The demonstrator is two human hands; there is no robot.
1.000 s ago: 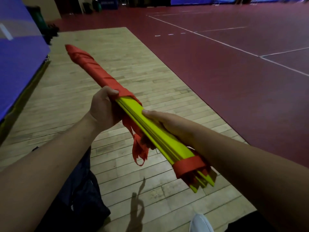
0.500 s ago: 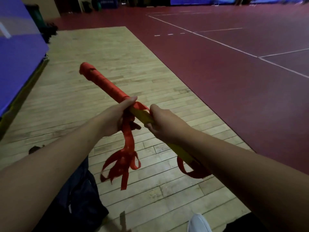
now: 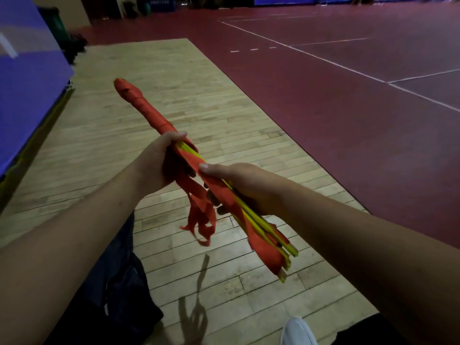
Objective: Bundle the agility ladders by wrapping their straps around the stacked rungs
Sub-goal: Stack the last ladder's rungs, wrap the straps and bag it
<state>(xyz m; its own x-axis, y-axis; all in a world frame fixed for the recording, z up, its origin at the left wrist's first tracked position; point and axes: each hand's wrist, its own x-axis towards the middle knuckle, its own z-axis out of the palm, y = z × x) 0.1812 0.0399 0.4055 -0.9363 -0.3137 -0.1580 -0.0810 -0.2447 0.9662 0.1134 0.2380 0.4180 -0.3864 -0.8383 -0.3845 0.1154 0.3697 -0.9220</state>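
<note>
A stack of yellow ladder rungs (image 3: 271, 232) is held slanting over the floor, its far half wound tight in red strap (image 3: 144, 108). My left hand (image 3: 159, 163) grips the bundle where the wrapping ends. My right hand (image 3: 239, 183) holds the stack lower down, thumb pressing a band of red strap flat along the rungs. Loose red strap ends (image 3: 201, 215) dangle between my hands. The near end of the stack is partly covered by a loose red fold (image 3: 268, 255).
A pale wooden floor strip (image 3: 174, 83) lies below, bordered by red court flooring (image 3: 348, 120) on the right. A blue mat (image 3: 27, 90) leans at the left. A dark bag (image 3: 117, 290) and a white shoe (image 3: 297, 332) are near my legs.
The bundle has turned in my hands. A strap band now lies along the rungs under my right thumb, and the yellow near end shows again. The loose ends swung closer to the stack.
</note>
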